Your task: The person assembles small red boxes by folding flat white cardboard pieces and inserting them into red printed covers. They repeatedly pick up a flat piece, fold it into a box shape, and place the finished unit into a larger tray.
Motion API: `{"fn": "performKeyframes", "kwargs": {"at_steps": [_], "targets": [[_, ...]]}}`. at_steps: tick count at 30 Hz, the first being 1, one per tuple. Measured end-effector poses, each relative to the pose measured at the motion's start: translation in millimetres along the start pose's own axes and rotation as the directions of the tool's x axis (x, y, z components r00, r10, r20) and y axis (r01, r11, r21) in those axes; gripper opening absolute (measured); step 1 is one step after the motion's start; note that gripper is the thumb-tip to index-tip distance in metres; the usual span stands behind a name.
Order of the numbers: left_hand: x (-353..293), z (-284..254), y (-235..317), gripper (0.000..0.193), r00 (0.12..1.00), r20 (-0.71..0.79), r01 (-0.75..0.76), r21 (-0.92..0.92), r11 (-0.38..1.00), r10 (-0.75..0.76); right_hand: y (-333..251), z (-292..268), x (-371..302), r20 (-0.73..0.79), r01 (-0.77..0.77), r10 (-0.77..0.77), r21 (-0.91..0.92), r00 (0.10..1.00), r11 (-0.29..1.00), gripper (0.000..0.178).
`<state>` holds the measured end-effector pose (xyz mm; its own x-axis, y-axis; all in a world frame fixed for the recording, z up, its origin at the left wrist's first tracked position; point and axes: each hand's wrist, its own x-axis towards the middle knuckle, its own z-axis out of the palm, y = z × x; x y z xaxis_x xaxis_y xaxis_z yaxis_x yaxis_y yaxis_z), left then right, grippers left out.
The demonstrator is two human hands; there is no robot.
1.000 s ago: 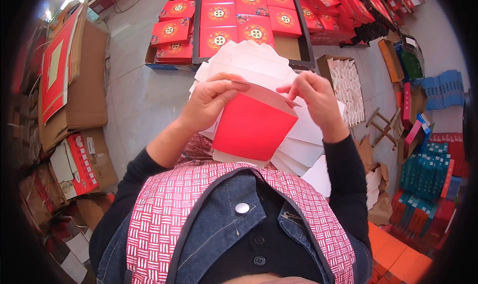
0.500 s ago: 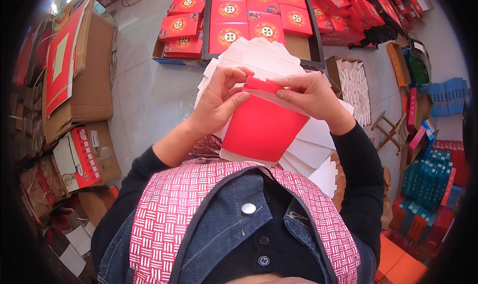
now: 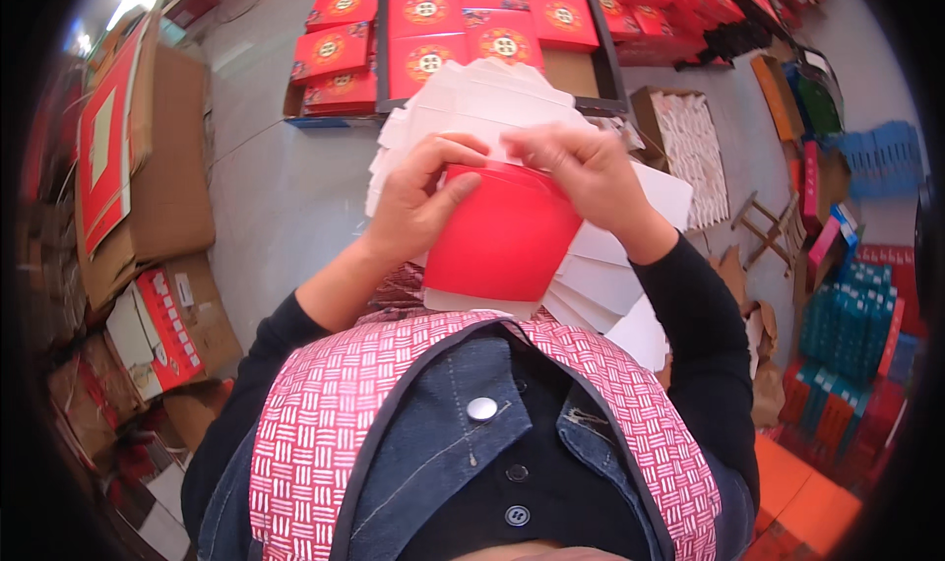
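Observation:
A flat red cardboard box (image 3: 504, 236) with a pale lower edge is held over my lap, its far end turned toward the floor ahead. My left hand (image 3: 421, 192) grips its far left corner, thumb on the red face and fingers curled behind the edge. At the far right corner is my right hand (image 3: 591, 172), its fingers bent and smeared by motion. Whether they press the box there is not clear. Beneath and beyond the box spreads a fanned pile of white card blanks (image 3: 482, 98), partly hidden by my hands.
Ahead stands a dark-rimmed tray (image 3: 602, 105) with rows of decorated red boxes (image 3: 428, 59). Right of it, a carton holds folded white pieces (image 3: 689, 148), near a small wooden stool (image 3: 766, 231). Large brown cartons (image 3: 177, 148) stand left; teal boxes (image 3: 842, 325) are stacked right.
The raised red flap at the box's far end now lies nearly level with its face. My right hand has lifted slightly and moved left. The whole view has shifted a little.

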<state>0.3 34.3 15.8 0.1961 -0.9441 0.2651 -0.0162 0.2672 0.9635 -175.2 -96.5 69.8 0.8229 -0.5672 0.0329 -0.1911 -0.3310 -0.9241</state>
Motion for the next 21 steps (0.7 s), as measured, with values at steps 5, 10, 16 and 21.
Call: {"fn": "performKeyframes", "kwargs": {"at_steps": [5,10,16,21], "targets": [[-1.7,-2.1,-6.2,0.013,0.998,-0.052,0.036,-0.105,0.994,-0.042,33.8,-18.5,-30.9,-0.249,-0.015,0.129,0.413,0.96,0.911,0.019],[-2.4,-0.6,-8.7,0.014,0.997,-0.051,0.05,-0.104,0.993,-0.056,21.1,0.9,-52.9,-0.224,-0.144,0.345,0.611,0.912,0.778,0.019],[-1.6,10.3,8.4,0.018,0.999,0.001,-0.051,0.296,0.954,0.053,17.7,7.0,-49.8,-0.262,-0.156,0.346,0.549,0.901,0.821,0.014],[16.0,17.9,27.6,0.015,0.994,0.084,-0.108,0.6,0.793,0.071,17.3,4.7,-44.7,-0.22,-0.199,0.344,0.496,0.913,0.845,0.011]]}}
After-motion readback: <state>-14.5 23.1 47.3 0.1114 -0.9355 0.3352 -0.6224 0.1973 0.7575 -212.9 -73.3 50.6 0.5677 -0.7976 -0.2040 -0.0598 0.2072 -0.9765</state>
